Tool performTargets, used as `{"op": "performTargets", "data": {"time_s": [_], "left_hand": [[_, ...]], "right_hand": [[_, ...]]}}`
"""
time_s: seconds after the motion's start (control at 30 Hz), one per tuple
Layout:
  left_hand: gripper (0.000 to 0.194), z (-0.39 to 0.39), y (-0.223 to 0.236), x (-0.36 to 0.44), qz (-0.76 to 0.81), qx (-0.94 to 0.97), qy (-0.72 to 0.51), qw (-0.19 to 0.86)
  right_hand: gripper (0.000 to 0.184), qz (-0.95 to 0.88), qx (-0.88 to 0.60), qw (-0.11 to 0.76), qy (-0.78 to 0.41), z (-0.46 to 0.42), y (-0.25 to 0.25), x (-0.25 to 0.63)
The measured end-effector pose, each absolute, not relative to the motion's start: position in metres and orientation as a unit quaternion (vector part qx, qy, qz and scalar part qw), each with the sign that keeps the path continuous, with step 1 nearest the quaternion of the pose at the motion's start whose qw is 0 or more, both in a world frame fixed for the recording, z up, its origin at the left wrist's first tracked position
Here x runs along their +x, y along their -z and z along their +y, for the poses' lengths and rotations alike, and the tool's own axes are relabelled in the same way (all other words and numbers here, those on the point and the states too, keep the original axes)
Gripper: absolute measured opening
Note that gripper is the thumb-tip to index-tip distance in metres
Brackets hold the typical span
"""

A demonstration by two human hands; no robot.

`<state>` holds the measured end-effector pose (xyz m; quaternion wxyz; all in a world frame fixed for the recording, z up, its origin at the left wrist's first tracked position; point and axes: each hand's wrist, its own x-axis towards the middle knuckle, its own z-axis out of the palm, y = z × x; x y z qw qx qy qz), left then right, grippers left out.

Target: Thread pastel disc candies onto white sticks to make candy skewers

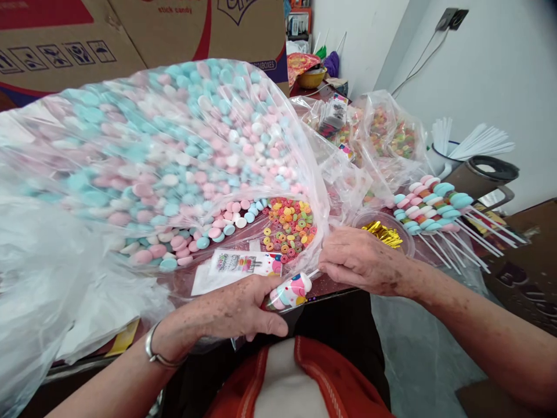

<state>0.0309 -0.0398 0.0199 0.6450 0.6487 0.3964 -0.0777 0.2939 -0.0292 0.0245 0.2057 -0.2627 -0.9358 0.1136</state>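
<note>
Wrapped candy [289, 291] lies in the left hand [243, 307], near the table's front edge, with its white stick [312, 273] pointing toward the right hand [361, 261]. Holding it at this angle probably steadies the soft body while leaving the stick end accessible. The 2 hands are slightly apart, joined only by what they hold: the left closes lightly around the wrapper, and the right appears to pinch the stick's far end, though its fingers partly hide the grip.

Gold ties [383, 234] sit in a clear tub [410, 248] just beyond the right hand, likely for a short reach. Ring candies [289, 229] rest at the big bag's [319, 191] open mouth, and printed cards [246, 264] lie just beyond the left fingers, also handy.

The left forearm comes in low, palm turned inward, thumb toward the body, bracelet [150, 348] at the wrist. The right forearm slants in, back of the hand up, fingers curled.
</note>
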Motion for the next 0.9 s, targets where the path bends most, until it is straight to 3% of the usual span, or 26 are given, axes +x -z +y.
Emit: {"op": "performTargets", "data": {"time_s": [0.17, 0.53, 0.9], "left_hand": [[0.040, -0.040, -0.022, 0.024, 0.424, 0.648, 0.125, 0.620], [0.043, -0.038, -0.012, 0.037, 0.406, 0.673, 0.046, 0.616], [0.049, -0.036, -0.019, 0.029, 0.412, 0.664, 0.084, 0.619]], "right_hand": [[0.031, -0.942, -0.257, 0.183, -0.114, -0.026, -0.031, 0.297], [0.028, -0.943, -0.222, 0.224, -0.105, -0.034, -0.007, 0.280], [0.028, -0.941, -0.238, 0.225, -0.085, -0.026, -0.018, 0.298]]}}
